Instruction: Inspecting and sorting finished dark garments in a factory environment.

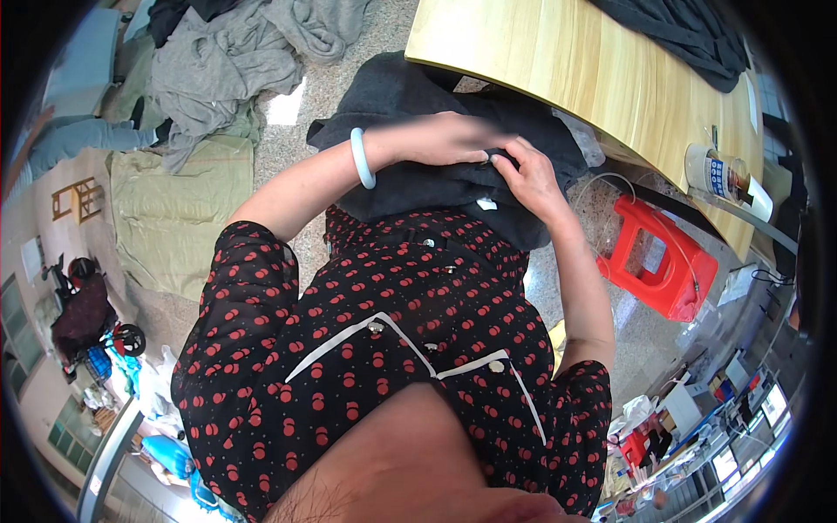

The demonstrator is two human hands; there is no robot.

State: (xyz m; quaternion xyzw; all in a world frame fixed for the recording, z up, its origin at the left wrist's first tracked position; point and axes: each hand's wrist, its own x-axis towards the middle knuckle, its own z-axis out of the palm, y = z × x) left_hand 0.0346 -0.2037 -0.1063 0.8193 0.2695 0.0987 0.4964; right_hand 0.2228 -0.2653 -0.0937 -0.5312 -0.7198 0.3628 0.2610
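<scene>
A dark grey garment (410, 96) lies bunched on my lap, with a small white tag showing near its lower edge. My left hand (445, 139), with a pale green bangle on the wrist, presses flat across the cloth. My right hand (527, 174) pinches a fold of the same garment, its fingertips meeting those of the left hand. I wear a black dress with red dots.
A curved wooden table (575, 61) stands ahead on the right, with dark cloth (680, 35) and a white jar (719, 174) on it. A red plastic stool (663, 257) sits under it. Grey clothes (218, 61) and green sacks (174, 209) lie on the floor at left.
</scene>
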